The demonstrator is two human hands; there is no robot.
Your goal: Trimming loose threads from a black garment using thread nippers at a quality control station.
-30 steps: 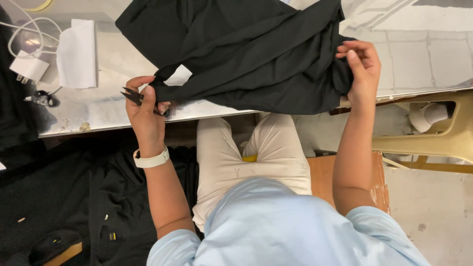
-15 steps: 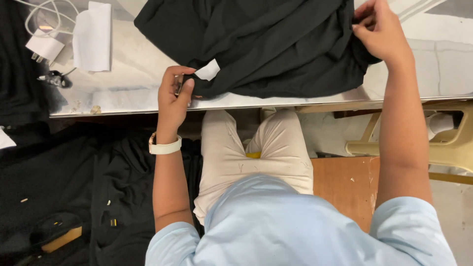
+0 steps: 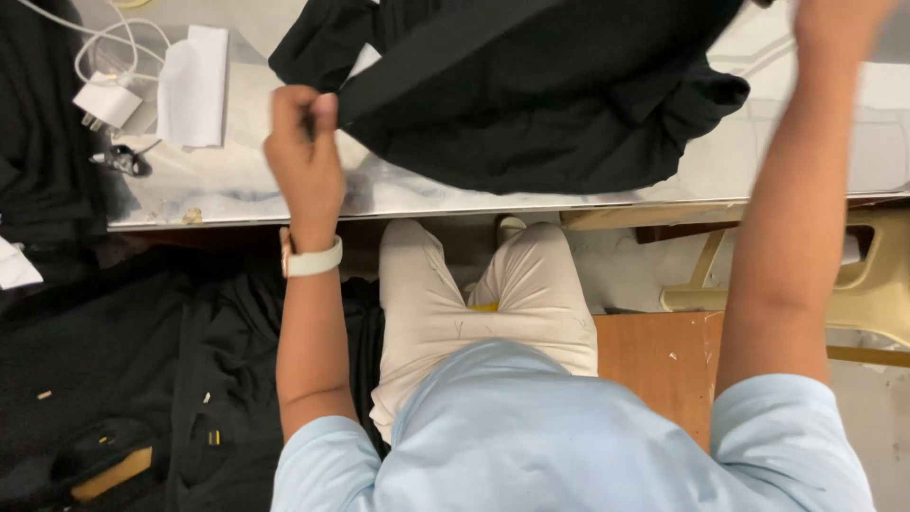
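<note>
The limp black fabric garment (image 3: pixel 550 95) lay across the frame's upper centre, stretched left-right; the left hand (image 3: pixel 303 142) pinched its left edge closed; the right hand (image 3: pixel 839 24), upper right, was mostly cropped, its grip unclear.

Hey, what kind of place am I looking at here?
Probably a garment workshop: a black fabric garment spread on a shiny metal worktable, small black thread snips nearby, more piled black clothing below.

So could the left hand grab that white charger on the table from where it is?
Probably yes, but not right away. The charger lies in the open just beyond the folded white paper, nothing covering it. But the left hand has its fingers pinched on the black cloth and would have to let go first.
</note>
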